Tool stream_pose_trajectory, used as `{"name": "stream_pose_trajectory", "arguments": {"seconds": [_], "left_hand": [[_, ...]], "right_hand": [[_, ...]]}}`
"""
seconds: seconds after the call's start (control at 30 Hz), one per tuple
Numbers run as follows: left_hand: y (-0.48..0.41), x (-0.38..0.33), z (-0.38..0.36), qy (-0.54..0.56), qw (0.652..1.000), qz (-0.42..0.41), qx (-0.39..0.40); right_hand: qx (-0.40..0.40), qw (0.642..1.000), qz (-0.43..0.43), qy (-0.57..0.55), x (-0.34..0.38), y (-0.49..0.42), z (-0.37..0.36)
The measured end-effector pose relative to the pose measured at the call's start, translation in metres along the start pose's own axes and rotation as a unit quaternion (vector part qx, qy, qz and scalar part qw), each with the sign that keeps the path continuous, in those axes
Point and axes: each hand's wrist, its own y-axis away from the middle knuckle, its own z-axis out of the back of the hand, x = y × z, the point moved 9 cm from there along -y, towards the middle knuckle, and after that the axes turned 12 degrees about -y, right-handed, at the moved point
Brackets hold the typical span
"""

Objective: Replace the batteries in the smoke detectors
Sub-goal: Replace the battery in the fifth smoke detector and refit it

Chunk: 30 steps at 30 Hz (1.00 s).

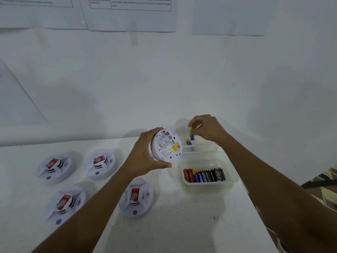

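Note:
My left hand [145, 154] grips a white round smoke detector [166, 146] above the table, its back with a yellow label turned toward me and tilted. To its right, my right hand [206, 127] pinches a blue and yellow battery [191, 134] by its top end, holding it upright over the far clear container [209, 147]. Another blue and yellow battery [188, 142] lies in that container. The near clear container [209, 185] holds a row of several batteries [204, 175] in red, blue and black.
Several more smoke detectors lie face up on the white table [173, 216], among them one at the far left [54, 168], one at the near left [63, 203] and one in the middle [136, 197]. A white wall with taped papers [131, 13] stands behind. The table's right edge runs diagonally.

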Motion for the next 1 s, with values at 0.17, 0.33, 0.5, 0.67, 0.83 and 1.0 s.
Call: {"name": "stream_pose_trajectory", "arguments": {"seconds": [0.17, 0.33, 0.5, 0.67, 0.83, 1.0], "left_hand": [[0.004, -0.009, 0.003, -0.010, 1.000, -0.011, -0.006], [0.008, -0.022, 0.006, -0.005, 1.000, -0.015, -0.010], [0.013, -0.024, 0.008, 0.007, 1.000, -0.010, -0.009], [0.015, -0.017, 0.016, 0.016, 1.000, 0.003, -0.027], [0.017, -0.014, 0.021, 0.026, 0.999, 0.020, -0.011], [0.018, -0.010, 0.023, 0.027, 1.000, 0.003, 0.003]], "right_hand": [[-0.070, 0.979, 0.083, -0.175, 0.047, 0.045, 0.019], [-0.075, 0.973, 0.079, -0.201, 0.055, 0.070, -0.011], [-0.145, 0.970, 0.115, -0.157, 0.062, 0.088, -0.031], [-0.188, 0.953, 0.217, -0.099, 0.087, 0.114, -0.043], [-0.127, 0.960, 0.245, -0.035, 0.084, 0.124, -0.064], [-0.059, 0.961, 0.239, -0.128, 0.083, 0.106, -0.048]]}}
